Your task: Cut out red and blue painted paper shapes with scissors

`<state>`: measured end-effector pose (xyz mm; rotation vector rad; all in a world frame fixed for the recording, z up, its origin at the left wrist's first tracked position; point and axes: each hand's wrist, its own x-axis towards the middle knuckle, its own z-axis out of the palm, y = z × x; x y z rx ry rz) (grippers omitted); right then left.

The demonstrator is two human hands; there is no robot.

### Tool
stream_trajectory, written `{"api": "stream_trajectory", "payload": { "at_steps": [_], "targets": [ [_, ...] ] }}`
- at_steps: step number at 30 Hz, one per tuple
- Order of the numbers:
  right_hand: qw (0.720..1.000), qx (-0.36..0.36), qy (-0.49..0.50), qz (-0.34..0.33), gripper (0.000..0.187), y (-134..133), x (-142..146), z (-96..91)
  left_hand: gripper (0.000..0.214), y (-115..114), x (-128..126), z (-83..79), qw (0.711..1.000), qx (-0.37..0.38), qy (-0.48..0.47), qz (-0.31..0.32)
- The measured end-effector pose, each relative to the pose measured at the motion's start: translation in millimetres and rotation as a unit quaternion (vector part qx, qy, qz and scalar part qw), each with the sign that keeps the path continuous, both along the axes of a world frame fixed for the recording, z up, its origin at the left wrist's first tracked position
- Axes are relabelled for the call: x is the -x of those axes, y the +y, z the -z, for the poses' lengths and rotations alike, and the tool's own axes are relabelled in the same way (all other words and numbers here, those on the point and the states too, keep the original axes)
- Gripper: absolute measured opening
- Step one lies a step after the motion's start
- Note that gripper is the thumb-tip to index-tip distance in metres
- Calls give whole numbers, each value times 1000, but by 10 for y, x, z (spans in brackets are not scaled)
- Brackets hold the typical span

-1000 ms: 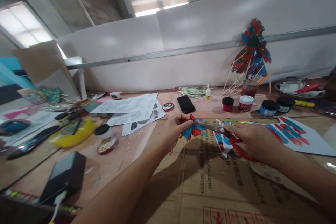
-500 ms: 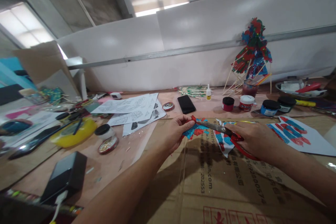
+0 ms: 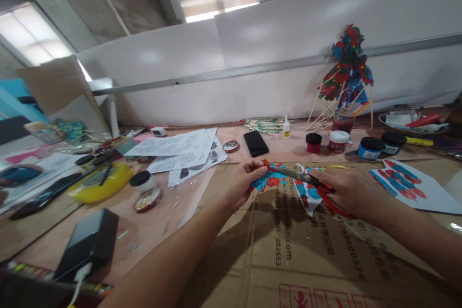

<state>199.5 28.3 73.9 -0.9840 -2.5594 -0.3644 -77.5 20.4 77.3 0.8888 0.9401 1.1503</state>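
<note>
White panels (image 3: 274, 33) back the bench (image 3: 159, 231), with the phone (image 3: 256, 143) as landmark. Nearer you than the phone, printed cardboard (image 3: 267, 269) covers the bench top. Your left hand (image 3: 240, 180), just in front of the phone, has thumb and fingertips clamped together on the cutout (image 3: 265, 182). This red-and-blue piece sits in front of the phone, slightly to its right. Your right hand (image 3: 346, 190), in front of the phone and farther right, is wrapped around the red handles of the scissors (image 3: 294, 173); their blades point left and reach the cutout, though you cannot tell whether they are parted. Also right of the phone and nearer you are a painted scrap (image 3: 308, 197), partly behind the scissors, and a painted sheet (image 3: 433, 190). To the phone's right stand the glue (image 3: 286, 129) and 4 jars (image 3: 338, 142); to its left lie a bead lid (image 3: 231, 146) and drawings (image 3: 180, 151).
</note>
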Motion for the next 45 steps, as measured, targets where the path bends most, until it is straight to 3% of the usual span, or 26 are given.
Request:
{"api": "stream_trajectory", "payload": {
  "at_steps": [5, 12, 24, 32, 45],
  "targets": [
    [1000, 3, 4, -8, 31, 2, 2, 15, 29, 7, 9, 8, 1000, -8, -2, 1],
    [997, 62, 8, 50, 39, -33, 42, -5, 26, 23, 36, 12, 998, -37, 38, -17],
    [989, 123, 77, 34, 31, -66, 89, -83, 23, 29, 53, -2, 997, -37, 50, -40],
    [996, 66, 41, 46, 39, -101, 110, -57, 26, 24, 43, -7, 996, -43, 28, -71],
    [1000, -11, -6, 11, 39, -18, 32, 71, 26, -32, 3, -90, 1000, -1, -11, -14]
  ]
}}
